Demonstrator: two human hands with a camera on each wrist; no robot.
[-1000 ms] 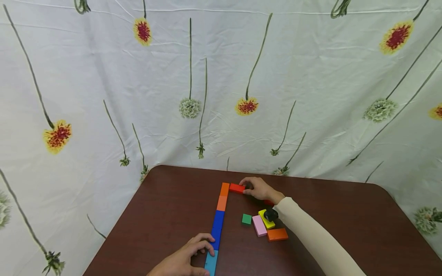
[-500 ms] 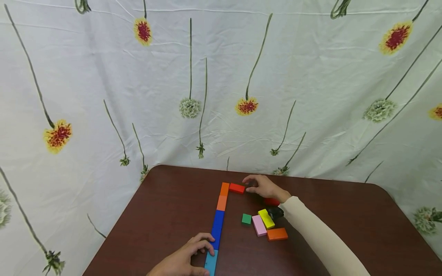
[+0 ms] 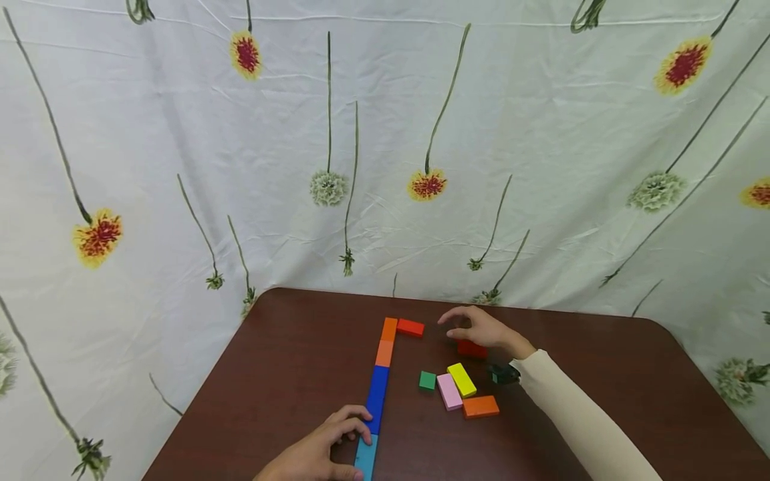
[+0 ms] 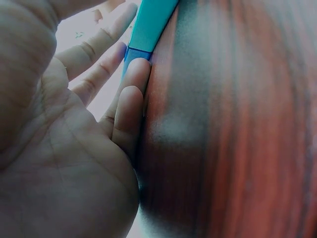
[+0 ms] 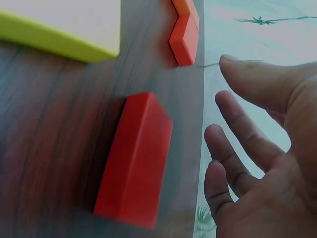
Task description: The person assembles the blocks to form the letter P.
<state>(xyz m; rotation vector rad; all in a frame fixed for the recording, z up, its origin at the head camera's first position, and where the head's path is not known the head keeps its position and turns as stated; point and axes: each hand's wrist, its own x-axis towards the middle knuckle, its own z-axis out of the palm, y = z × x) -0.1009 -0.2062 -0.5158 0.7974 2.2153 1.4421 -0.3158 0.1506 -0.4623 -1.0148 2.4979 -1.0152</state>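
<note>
A line of flat blocks runs up the table: a light-blue block point(image 3: 366, 455), a dark-blue stretch point(image 3: 377, 391) and orange blocks point(image 3: 386, 342). My left hand point(image 3: 319, 446) rests its fingertips along the line where light blue meets dark blue, its fingers extended in the left wrist view. At the far end a red block point(image 3: 411, 327) lies crosswise, its end against the orange one. Clear of that block, my right hand point(image 3: 486, 329) hovers with relaxed fingers and holds nothing. Another red block point(image 5: 133, 163) lies below it, partly covered by the hand in the head view.
A loose group of blocks lies right of the line: green point(image 3: 427, 381), pink point(image 3: 450, 391), yellow point(image 3: 461, 379) and orange point(image 3: 481, 407). The brown table point(image 3: 289, 361) ends at a flower-patterned white cloth point(image 3: 271, 133) behind. A black wrist device point(image 3: 502, 374) hangs under the right sleeve.
My right hand has let go of the far red block and drawn back to the right, over the other red block. The red block stays by the orange one; my left hand keeps its place.
</note>
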